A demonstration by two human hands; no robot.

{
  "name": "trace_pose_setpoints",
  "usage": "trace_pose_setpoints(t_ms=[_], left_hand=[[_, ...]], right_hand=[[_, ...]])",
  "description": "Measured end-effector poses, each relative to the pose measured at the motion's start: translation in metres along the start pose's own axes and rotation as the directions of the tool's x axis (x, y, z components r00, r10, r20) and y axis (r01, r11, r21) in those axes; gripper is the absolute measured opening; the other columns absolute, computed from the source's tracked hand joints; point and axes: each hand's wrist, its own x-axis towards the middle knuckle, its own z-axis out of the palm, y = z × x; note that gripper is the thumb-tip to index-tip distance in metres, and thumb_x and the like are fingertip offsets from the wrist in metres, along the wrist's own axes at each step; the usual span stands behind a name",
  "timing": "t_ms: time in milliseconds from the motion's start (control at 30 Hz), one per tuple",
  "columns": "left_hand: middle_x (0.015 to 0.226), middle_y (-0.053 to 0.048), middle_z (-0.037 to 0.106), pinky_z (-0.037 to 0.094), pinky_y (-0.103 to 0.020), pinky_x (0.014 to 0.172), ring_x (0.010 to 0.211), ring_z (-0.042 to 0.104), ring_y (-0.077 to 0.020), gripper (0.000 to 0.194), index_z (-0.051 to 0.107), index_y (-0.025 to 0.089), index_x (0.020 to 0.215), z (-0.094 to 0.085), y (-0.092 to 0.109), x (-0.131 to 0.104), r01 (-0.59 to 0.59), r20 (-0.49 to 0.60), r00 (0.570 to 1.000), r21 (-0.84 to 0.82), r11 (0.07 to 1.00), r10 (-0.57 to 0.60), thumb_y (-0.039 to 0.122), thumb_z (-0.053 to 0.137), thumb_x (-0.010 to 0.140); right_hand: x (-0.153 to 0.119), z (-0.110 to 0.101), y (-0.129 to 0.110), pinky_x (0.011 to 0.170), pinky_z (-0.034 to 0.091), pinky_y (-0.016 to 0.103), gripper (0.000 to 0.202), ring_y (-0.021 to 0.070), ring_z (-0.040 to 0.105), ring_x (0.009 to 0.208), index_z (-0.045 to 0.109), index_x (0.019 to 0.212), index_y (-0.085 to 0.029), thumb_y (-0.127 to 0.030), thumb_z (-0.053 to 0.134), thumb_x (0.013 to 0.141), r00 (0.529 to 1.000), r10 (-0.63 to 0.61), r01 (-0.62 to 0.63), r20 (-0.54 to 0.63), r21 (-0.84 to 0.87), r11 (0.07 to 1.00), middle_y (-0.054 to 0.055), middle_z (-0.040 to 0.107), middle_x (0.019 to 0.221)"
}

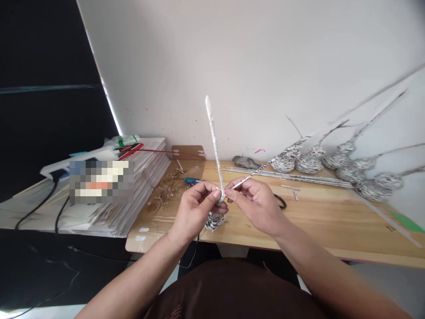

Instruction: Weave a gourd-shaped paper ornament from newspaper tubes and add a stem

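Note:
Between my hands is a small woven piece of rolled newspaper, its body hanging below my fingers at the table's front edge. One paper tube rises almost straight up from its top and ends in a flattened white tip. A second paper tube slants up to the right. My left hand pinches the top of the piece at the base of the upright tube. My right hand pinches the slanting tube close to that same spot. The fingertips of both hands nearly meet.
Several woven paper pieces with long tails stand at the back right. Long paper tubes and a grey stone-like object lie behind my hands. A blue glue gun rests on cardboard. Stacked paper is at left.

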Motion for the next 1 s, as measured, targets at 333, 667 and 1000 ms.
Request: trace_pose_setpoints(t_ms=[333, 667, 1000], left_hand=[[0.070, 0.000, 0.068, 0.062, -0.023, 0.060, 0.059, 0.068, -0.0109, 0.032, 0.062, 0.013, 0.082, 0.002, 0.002, 0.000, 0.003, -0.017, 1.000, -0.010, 1.000, -0.003, 0.038, 0.082, 0.077], [0.072, 0.001, 0.066, 0.062, -0.024, 0.062, 0.061, 0.069, -0.0114, 0.031, 0.063, 0.014, 0.083, -0.002, 0.001, -0.001, -0.024, -0.052, 0.998, -0.024, 0.999, 0.023, 0.038, 0.082, 0.076], [0.069, -0.002, 0.071, 0.061, -0.024, 0.065, 0.062, 0.069, -0.0121, 0.025, 0.067, 0.013, 0.084, -0.003, 0.003, -0.004, -0.003, 0.037, 0.999, 0.051, 0.999, 0.001, 0.029, 0.084, 0.074]], right_hand=[[0.001, 0.005, 0.002, 0.065, 0.055, 0.028, 0.023, 0.0147, 0.066, 0.069, 0.067, 0.080, -0.019, -0.038, 0.080, 0.078, 0.999, 0.017, -0.018, -0.042, -0.021, 1.000, 0.002, 0.071, 0.074], [-0.002, -0.004, 0.003, 0.065, 0.054, 0.027, 0.022, 0.0144, 0.066, 0.072, 0.070, 0.094, -0.019, -0.041, 0.069, 0.089, 1.000, 0.002, -0.002, 0.015, -0.056, 0.998, 0.004, 0.072, 0.083], [0.001, -0.002, -0.007, 0.045, 0.036, 0.020, 0.036, 0.0080, 0.050, 0.053, 0.061, 0.069, -0.018, -0.048, 0.081, 0.075, 0.968, 0.241, -0.245, 0.070, 0.049, 0.968, -0.002, 0.059, 0.061]])
